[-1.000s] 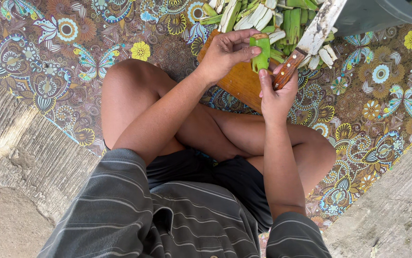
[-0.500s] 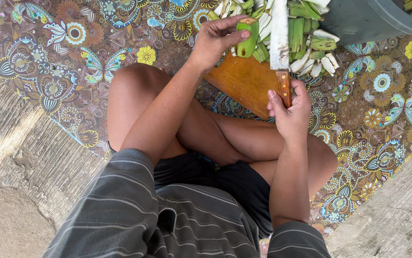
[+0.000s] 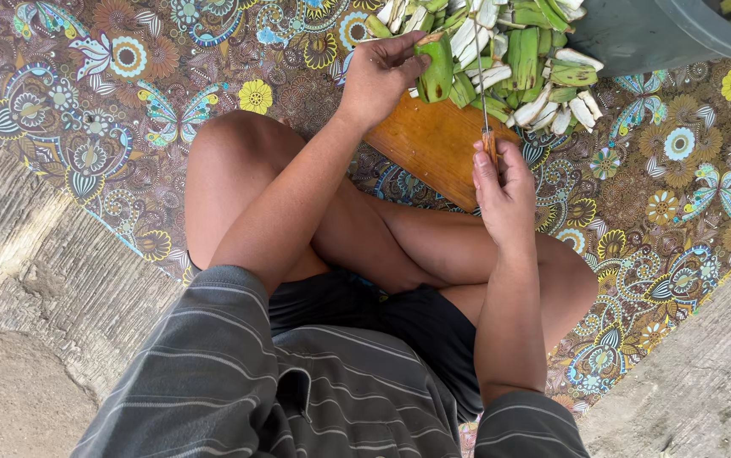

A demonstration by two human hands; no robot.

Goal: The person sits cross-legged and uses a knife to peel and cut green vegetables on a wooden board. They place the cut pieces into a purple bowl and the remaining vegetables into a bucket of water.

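Left hand [image 3: 375, 76] grips green banana [image 3: 436, 66]; right hand [image 3: 502, 188] holds knife [image 3: 483, 102], apparently edge-up.

Peel pile [image 3: 518, 51] crowds board's [image 3: 433, 144] far edge; near half bare.

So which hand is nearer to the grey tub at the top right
Right. The right hand grips the knife over the wooden board, just below and left of the grey tub. The left hand holds a green banana farther left.
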